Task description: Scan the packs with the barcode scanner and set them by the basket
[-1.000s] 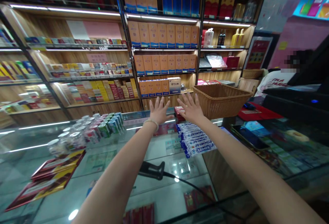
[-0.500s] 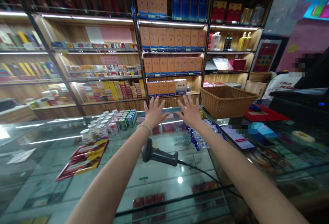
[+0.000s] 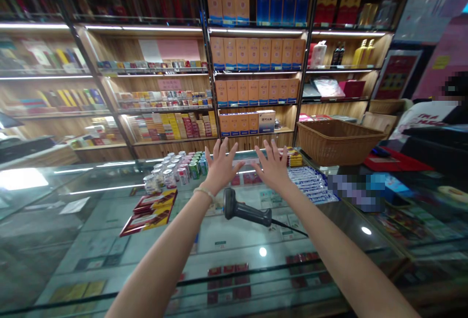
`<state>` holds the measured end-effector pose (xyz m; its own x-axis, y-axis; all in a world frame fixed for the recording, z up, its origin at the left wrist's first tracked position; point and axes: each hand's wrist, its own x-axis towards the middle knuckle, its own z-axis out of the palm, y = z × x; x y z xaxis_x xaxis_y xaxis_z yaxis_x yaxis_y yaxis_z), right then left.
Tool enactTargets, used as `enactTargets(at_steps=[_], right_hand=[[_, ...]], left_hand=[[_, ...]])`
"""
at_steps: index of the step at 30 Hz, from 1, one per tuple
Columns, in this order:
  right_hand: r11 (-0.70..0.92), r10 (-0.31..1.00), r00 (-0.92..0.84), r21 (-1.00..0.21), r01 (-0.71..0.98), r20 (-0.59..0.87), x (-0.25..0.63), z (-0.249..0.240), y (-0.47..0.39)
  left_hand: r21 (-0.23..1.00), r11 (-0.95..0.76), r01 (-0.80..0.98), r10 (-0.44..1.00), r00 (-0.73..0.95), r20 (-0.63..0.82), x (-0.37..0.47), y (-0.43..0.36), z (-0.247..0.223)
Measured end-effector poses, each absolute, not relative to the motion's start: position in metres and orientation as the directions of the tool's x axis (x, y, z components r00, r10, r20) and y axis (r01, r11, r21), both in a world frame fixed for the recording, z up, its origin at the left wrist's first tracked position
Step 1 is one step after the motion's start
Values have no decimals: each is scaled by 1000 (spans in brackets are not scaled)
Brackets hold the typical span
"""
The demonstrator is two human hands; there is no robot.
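Note:
Both arms stretch forward above the glass counter (image 3: 153,252). My left hand (image 3: 220,167) is open, fingers spread, holding nothing, with a pale bracelet at its wrist. Just left of it stand rows of small cans and jars (image 3: 179,167). My right hand (image 3: 272,167) is likewise open and holds nothing; blue-and-white stick packets (image 3: 312,184) lie to its right. A black barcode scanner (image 3: 250,211) rests on the glass between my forearms, its cable running behind my right arm. Red-and-yellow packets (image 3: 153,208) lie left of my left forearm.
A wicker basket (image 3: 336,142) stands at the counter's right, beside a red mat (image 3: 398,159). Behind the counter, shelves hold orange boxes (image 3: 252,52) and bottles (image 3: 361,55). A person in a white top (image 3: 420,116) is at far right.
The view has turned slightly left, so the counter items and shelves sit farther right. Both hands stay outstretched and spread; more of the stick packets shows beside my right hand.

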<state>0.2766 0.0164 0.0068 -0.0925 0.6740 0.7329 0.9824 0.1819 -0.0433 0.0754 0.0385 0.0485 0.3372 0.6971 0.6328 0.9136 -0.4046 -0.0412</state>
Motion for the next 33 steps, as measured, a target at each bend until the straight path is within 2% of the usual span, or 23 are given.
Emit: enactTargets(at_steps=[11, 21, 33], right_hand=[[189, 699, -93, -58, 980, 709, 242, -4, -14], [214, 715, -149, -11, 977, 683, 237, -27, -32], [244, 737, -168, -27, 969, 655, 224, -25, -37]], left_hand=[[-46, -349, 936, 720, 300, 625, 39, 0, 36], [-31, -315, 948, 726, 262, 636, 11, -4, 4], [1, -333, 943, 758, 267, 595, 14, -8, 7]])
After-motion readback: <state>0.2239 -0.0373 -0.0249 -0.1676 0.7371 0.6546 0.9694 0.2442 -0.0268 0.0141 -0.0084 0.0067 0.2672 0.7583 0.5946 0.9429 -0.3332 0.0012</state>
